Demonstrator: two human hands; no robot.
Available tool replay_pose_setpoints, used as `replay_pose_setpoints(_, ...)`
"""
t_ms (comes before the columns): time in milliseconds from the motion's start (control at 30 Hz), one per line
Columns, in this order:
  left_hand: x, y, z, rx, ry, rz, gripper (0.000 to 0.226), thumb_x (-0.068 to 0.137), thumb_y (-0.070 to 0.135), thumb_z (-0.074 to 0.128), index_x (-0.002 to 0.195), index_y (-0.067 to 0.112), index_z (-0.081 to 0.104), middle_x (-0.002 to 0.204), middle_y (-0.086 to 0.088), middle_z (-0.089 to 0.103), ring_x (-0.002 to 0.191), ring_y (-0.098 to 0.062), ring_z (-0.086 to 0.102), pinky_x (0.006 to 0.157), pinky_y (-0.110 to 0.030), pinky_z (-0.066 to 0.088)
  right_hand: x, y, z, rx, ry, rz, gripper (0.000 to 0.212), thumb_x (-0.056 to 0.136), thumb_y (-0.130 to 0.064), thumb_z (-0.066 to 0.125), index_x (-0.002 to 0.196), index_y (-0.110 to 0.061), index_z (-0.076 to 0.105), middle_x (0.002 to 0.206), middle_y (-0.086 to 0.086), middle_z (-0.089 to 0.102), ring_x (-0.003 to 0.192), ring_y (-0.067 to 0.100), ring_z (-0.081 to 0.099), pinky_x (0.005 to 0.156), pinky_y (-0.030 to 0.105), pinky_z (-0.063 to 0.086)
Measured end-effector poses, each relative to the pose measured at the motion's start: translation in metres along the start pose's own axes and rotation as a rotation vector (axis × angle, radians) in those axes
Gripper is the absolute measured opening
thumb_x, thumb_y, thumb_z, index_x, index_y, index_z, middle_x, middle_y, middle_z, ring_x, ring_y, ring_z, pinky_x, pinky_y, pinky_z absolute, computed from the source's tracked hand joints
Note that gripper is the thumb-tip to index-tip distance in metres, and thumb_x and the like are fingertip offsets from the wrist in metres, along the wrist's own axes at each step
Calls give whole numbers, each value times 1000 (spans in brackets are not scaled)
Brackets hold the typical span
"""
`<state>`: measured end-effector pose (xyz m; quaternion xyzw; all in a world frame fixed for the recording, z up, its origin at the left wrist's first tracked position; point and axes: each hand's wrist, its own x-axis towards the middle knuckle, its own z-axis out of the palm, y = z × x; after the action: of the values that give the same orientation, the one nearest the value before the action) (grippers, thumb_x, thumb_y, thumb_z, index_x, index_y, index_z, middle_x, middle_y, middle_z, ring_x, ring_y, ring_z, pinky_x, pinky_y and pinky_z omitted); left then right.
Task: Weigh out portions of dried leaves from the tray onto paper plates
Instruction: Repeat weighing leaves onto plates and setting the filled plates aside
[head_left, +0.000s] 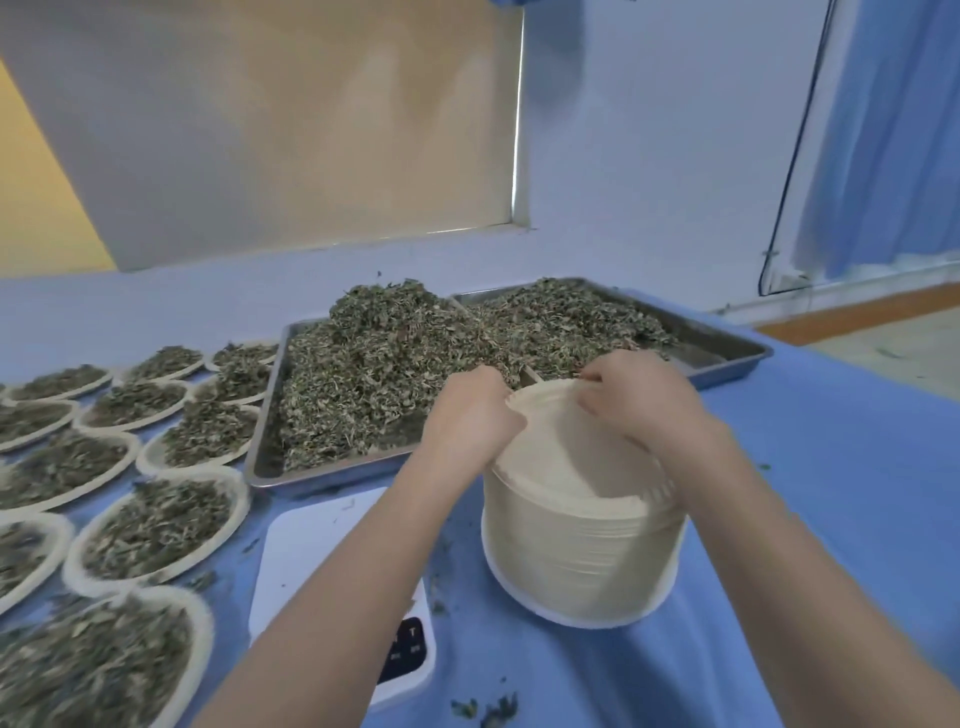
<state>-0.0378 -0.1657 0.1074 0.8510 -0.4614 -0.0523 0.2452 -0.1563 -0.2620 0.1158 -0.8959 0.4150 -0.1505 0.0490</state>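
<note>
The top plate (566, 431) is tilted, its far rim lifted off the stack (582, 545) while its near edge rests down on the pile. Both hands work that raised far rim: the left hand (475, 410) pinches it at the left end, the right hand (631, 400) pinches it just to the right, fingers curled over the lip. The grips sit close together on the same edge, so the plate hangs toward the person from them. The scale (317, 551) lies down and to the left of the grips, on the left hand's side and bare of any plate, which I judge makes that hand the nearer carrier. Leaves (395, 364) heap in the tray (265, 457) just beyond the fingers; filled plates (156, 530) spread further left across the blue table (805, 493)
</note>
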Motion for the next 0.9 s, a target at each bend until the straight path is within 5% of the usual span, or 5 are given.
replay_pose_setpoints(300, -3, 4, -10, -32, 120, 81, 14, 85, 16, 58, 81, 4, 65, 71, -7, 59, 65, -25, 54, 53, -27, 37, 13, 21, -7, 249, 115, -43, 17, 87, -25, 66, 103, -25, 71, 106, 0, 69, 98, 19, 59, 78, 28, 43)
replay_pose_setpoints(400, -2, 2, -19, -175, 139, 100, 16, 89, 12, 53, 88, 26, 61, 85, -3, 57, 74, -20, 50, 64, -24, 35, 18, 20, -11, 269, 165, -18, 18, 89, -28, 64, 106, -25, 70, 110, 3, 67, 100, 22, 59, 75, 27, 39)
replay_pose_setpoints(600, -11, -14, -31, -505, 206, -21, 31, 90, 13, 53, 120, 16, 61, 112, -1, 62, 97, -17, 60, 84, -31, 48, 22, 3, -14, 391, 109, 87, 23, 88, -25, 65, 110, -20, 71, 114, 6, 68, 107, 23, 59, 86, 27, 41)
replay_pose_setpoints(700, -20, -29, -42, -885, 269, -107, 22, 90, 9, 52, 75, 20, 62, 81, 2, 60, 76, -16, 55, 72, -31, 44, 19, -19, -16, 398, 90, 94, 18, 87, -18, 62, 100, -17, 75, 99, 8, 72, 92, 24, 63, 75, 24, 44)
replay_pose_setpoints(900, -49, -82, -68, -1305, 433, -259, 28, 94, 13, 46, 74, 12, 66, 65, 1, 63, 65, -17, 58, 63, -29, 42, -1, -90, -7, 619, 34, 51, 27, 76, -5, 45, 51, -15, 39, 37, -2, 37, 45, 20, 36, 37, 22, 27)
